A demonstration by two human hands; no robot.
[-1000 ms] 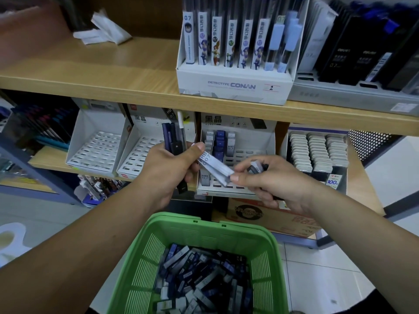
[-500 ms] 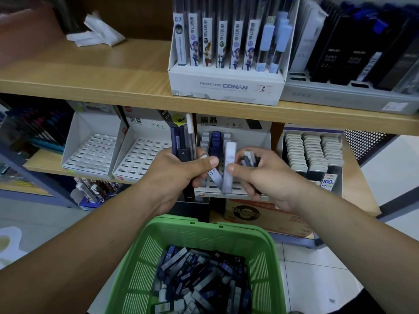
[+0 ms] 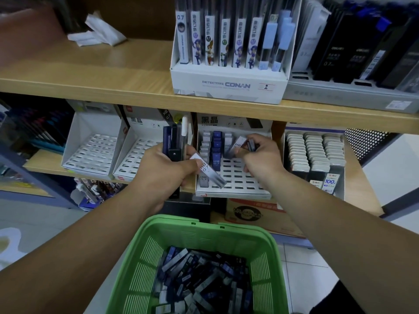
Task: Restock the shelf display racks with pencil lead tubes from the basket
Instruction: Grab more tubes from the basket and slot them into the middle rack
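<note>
The left hand point(image 3: 167, 168) grips a bunch of dark lead tubes point(image 3: 173, 141) upright, fingers curled round them, thumb pinning a slanted HB tube point(image 3: 208, 171). Just right stands the white display rack point(image 3: 240, 177), some tubes upright in its slots. Above it, the right hand point(image 3: 260, 159) has its fingers pinched on a grey tube point(image 3: 237, 145). Below, the green basket point(image 3: 204, 232) holds heaped tubes.

up top, your wooden upper shelf point(image 3: 90, 71) carries crumpled white paper point(image 3: 99, 32), the conan box point(image 3: 229, 87) and a grey tray point(image 3: 340, 96); your lower shelf point(image 3: 43, 162) holds three white slotted racks point(image 3: 136, 155) and an eraser display point(image 3: 315, 155).
</note>
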